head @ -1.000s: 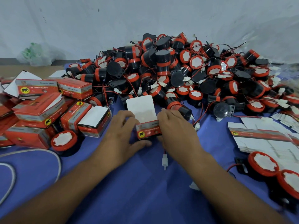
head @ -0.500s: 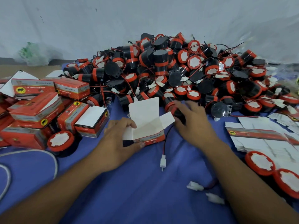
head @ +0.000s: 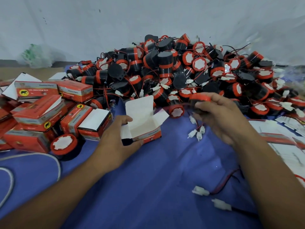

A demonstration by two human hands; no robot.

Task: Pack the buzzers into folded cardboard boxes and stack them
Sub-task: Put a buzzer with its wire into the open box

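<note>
Blue cloth covers the work surface, w/ a white wall behind. A big heap of black-and-red buzzers fills the back centre and right, w/ red/black leads and white plugs tangled through it. At left, a jumble of closed red cartons lies piled loosely, some tilted, a few on top of others. At far right, flat unfolded carton blanks lie spread in overlapping layers.

L hand grips the left end of an open carton, thumb on its front face. The carton stands on the cloth just in front of the heap, lid flap up and side flaps out. The inside looks white; can't tell if anything is in it.

R hand has its fingers curled round one buzzer, red rim up. It's held off the cloth, right of the open carton and apart from it. Its white plugs dangle below the hand.

A lone buzzer sits face-up, touching the front of the closed cartons. Two more plugs on leads lie near the R forearm.
</note>
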